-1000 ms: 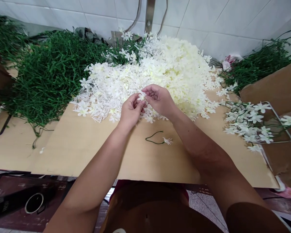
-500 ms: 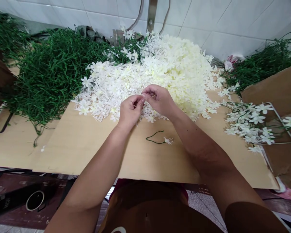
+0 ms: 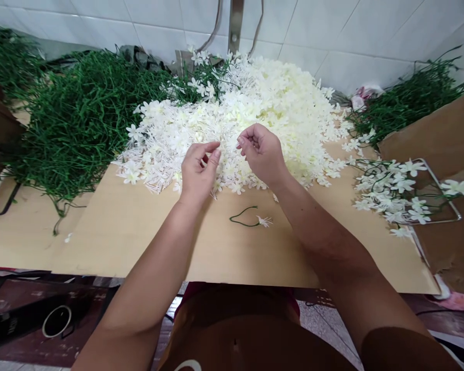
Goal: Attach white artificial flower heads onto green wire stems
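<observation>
My left hand (image 3: 199,167) hovers over the front of a heap of white artificial flowers (image 3: 290,111). A small gap shows between its thumb and forefinger, with nothing visible in it. To its right, my right hand (image 3: 266,157) is closed in a pinch above the same heap. Whatever lies between those fingertips is too small to make out. White thread-like stamens (image 3: 166,149) are mixed into the heap's left part. On the board in front of both hands lies one curved green stem (image 3: 243,223) with a small white flower piece (image 3: 263,221) on its end.
A big tangle of green stems (image 3: 81,123) lies left of the flowers, and more green stems (image 3: 413,103) lie at the far right. Flowers on stems (image 3: 402,190) rest by a metal wire frame (image 3: 443,188) and a cardboard box (image 3: 441,134). White tiles (image 3: 332,31) stand behind.
My hands have come apart from where their fingertips met: the left moved left, the right moved right. The left fingers have opened slightly. The view has shifted a little.
</observation>
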A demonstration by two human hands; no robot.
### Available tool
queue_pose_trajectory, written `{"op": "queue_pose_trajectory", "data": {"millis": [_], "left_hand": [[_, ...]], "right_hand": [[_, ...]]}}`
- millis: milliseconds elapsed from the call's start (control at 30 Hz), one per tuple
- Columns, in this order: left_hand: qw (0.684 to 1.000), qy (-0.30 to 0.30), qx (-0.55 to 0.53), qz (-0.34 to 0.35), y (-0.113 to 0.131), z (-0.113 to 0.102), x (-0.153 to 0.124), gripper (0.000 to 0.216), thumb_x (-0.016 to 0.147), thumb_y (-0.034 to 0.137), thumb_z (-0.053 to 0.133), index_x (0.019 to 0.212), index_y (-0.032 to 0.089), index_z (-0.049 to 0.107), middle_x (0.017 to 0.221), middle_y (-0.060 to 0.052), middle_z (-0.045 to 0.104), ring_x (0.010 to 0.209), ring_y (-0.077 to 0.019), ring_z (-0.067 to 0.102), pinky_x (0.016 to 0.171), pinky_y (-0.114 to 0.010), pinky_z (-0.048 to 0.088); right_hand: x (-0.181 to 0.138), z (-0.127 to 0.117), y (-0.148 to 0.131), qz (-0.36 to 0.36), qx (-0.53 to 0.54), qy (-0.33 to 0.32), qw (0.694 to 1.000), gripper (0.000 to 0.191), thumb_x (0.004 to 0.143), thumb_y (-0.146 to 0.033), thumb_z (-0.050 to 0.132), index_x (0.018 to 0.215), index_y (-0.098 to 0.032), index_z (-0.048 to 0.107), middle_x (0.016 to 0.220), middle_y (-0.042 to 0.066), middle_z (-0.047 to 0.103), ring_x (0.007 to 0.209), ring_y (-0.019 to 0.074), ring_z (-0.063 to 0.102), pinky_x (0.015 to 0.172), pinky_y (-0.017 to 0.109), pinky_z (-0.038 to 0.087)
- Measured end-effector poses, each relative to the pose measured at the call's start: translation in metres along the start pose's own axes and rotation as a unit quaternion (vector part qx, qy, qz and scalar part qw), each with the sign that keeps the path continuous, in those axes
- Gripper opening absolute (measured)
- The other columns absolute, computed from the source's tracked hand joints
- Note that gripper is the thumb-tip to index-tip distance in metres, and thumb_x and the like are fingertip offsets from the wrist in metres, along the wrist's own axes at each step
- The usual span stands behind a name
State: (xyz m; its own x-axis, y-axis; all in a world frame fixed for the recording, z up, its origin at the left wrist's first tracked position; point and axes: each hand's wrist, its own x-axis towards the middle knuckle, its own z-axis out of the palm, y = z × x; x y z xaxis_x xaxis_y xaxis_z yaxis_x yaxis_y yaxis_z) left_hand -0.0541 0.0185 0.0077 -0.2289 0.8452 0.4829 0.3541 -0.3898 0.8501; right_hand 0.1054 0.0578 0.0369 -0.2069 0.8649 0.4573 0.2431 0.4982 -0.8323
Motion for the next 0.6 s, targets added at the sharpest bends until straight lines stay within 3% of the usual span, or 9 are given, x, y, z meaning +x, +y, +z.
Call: {"op": "queue_pose_trajectory", "data": {"millis": [167,367,500,600], "left_hand": [[0.985,-0.077,-0.122,-0.098,0.010,0.009,-0.006,0.035,0.074,0.051,0.078,0.079,0.017,0.070,0.073,-0.002,0.065,0.067,-0.0128,0.055,0.063,-0.025,0.045],[0.968,-0.160,-0.143,-0.126,0.025,0.001,-0.011,0.035,0.073,0.049,0.078,0.073,0.018,0.065,0.065,-0.001,0.061,0.063,-0.0123,0.054,0.062,-0.025,0.044],[0.959,-0.261,-0.027,-0.104,0.037,-0.015,-0.014,0.018,0.083,0.034,0.067,0.075,0.018,0.067,0.070,-0.003,0.066,0.066,-0.0149,0.057,0.065,-0.028,0.045],[0.952,-0.261,0.147,-0.056,0.037,-0.030,-0.018,0.007,0.080,0.020,0.065,0.082,0.020,0.072,0.081,-0.005,0.069,0.072,-0.0190,0.060,0.071,-0.032,0.046]], "right_hand": [[-0.018,0.001,-0.009,-0.023,0.023,-0.023,0.999,0.014,0.090,-0.029,0.058,0.079,-0.021,0.053,0.069,-0.003,0.056,0.063,0.0081,0.052,0.058,0.025,0.041],[-0.035,-0.008,-0.018,0.026,0.114,-0.107,0.987,0.023,0.084,-0.040,0.069,0.085,-0.020,0.057,0.072,-0.004,0.055,0.063,0.0085,0.053,0.060,0.026,0.047],[-0.047,-0.022,-0.025,0.034,0.088,-0.120,0.988,0.021,0.082,-0.035,0.071,0.078,-0.021,0.056,0.072,-0.003,0.055,0.066,0.0097,0.053,0.062,0.027,0.048],[-0.056,-0.034,-0.024,0.047,0.088,-0.087,0.991,0.020,0.083,-0.034,0.071,0.079,-0.021,0.056,0.072,-0.003,0.057,0.066,0.0099,0.053,0.059,0.026,0.046]]}}
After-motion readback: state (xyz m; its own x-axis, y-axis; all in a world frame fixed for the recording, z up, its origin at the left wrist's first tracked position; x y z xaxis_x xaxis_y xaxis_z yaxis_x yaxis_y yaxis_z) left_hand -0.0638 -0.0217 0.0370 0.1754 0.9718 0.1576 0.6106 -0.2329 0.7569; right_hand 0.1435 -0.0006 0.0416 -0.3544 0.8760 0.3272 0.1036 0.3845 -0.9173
